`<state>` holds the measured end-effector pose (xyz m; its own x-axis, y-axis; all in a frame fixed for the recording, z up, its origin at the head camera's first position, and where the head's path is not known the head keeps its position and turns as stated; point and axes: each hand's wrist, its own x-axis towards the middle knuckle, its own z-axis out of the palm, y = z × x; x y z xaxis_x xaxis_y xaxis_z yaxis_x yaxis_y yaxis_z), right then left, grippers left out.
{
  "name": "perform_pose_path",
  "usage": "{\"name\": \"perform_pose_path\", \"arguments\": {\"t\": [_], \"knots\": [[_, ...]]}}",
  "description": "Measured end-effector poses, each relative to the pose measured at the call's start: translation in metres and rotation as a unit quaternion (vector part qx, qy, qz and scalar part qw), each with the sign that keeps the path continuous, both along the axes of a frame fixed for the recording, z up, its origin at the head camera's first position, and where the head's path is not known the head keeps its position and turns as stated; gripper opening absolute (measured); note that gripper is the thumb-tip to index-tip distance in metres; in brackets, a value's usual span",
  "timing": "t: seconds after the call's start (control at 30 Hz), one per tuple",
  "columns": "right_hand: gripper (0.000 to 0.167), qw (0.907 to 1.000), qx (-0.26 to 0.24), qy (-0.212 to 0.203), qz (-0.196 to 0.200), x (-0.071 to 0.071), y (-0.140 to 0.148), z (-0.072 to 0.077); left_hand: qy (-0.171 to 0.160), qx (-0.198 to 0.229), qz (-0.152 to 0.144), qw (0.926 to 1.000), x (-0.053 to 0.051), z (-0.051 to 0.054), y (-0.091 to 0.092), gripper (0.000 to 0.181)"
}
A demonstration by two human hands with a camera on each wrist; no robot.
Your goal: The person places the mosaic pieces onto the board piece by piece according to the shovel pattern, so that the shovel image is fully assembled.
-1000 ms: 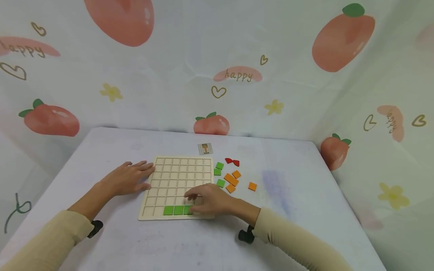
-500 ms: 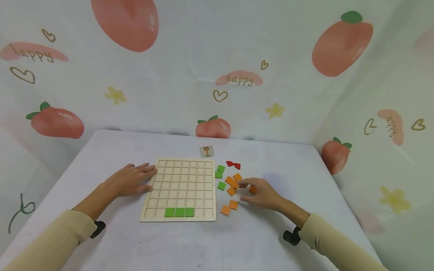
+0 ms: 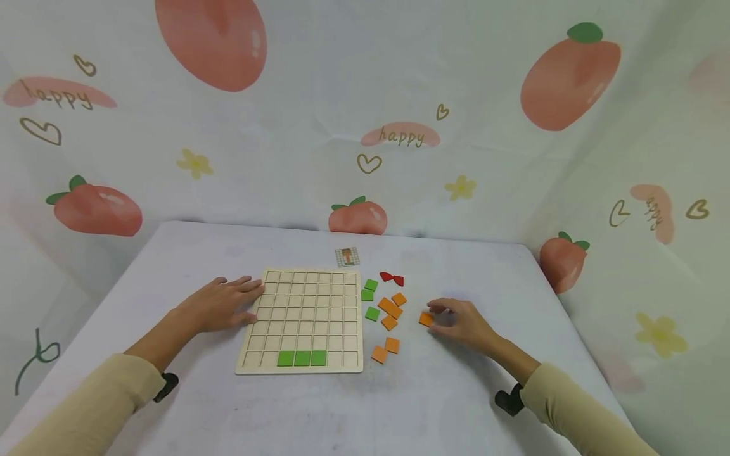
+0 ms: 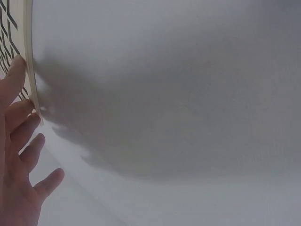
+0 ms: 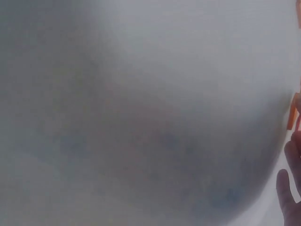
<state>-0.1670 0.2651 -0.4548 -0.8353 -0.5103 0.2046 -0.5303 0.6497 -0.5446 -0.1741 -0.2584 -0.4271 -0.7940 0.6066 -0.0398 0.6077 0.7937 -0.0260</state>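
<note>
A pale wooden grid board (image 3: 300,321) lies on the table, with three green square tiles (image 3: 301,358) in its front row. My left hand (image 3: 219,305) rests at the board's left edge with its fingers spread; the left wrist view shows thumb and fingers by the board's rim (image 4: 29,52). To the right of the loose pieces, my right hand (image 3: 464,323) is at a lone orange tile (image 3: 425,319). Its thumb and fingertips are beside that tile, apart from each other. In the right wrist view the orange tile (image 5: 292,112) is partly cut off at the frame edge.
Several orange tiles (image 3: 390,308) lie right of the board, two of them nearer (image 3: 384,349). Three loose green tiles (image 3: 371,313) lie by its right edge. Two red pieces (image 3: 391,278) and a small patterned card (image 3: 347,256) are farther back. A printed cloth hangs behind.
My right hand has moved from over the board rightward, past the orange tiles, to the lone orange one. Two orange tiles near the board are uncovered. My left hand stays at the board's edge.
</note>
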Motion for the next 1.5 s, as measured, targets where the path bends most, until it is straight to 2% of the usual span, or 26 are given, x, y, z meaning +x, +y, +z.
{"name": "perform_pose_path", "arguments": {"t": [0.47, 0.73, 1.03, 1.27, 1.5], "knots": [[0.036, 0.9995, 0.004, -0.007, -0.030, -0.002, -0.003, -0.006, -0.002, 0.001, 0.000, 1.0000, 0.001, 0.000, 0.001, 0.063], [0.035, 0.9998, -0.002, -0.002, -0.021, -0.004, -0.001, -0.005, -0.002, 0.002, -0.003, 1.0000, 0.001, 0.001, 0.000, 0.063], [0.034, 0.9997, -0.016, 0.011, -0.012, -0.012, -0.009, 0.006, -0.002, -0.004, 0.004, 1.0000, 0.001, 0.000, 0.001, 0.064], [0.036, 0.9995, -0.031, 0.008, 0.001, -0.017, -0.026, 0.011, 0.002, -0.002, -0.004, 1.0000, 0.000, 0.002, 0.000, 0.062], [0.032, 0.9988, -0.034, -0.009, 0.033, -0.017, -0.055, 0.013, -0.008, -0.001, 0.006, 0.9999, 0.001, 0.000, 0.002, 0.063]]}}
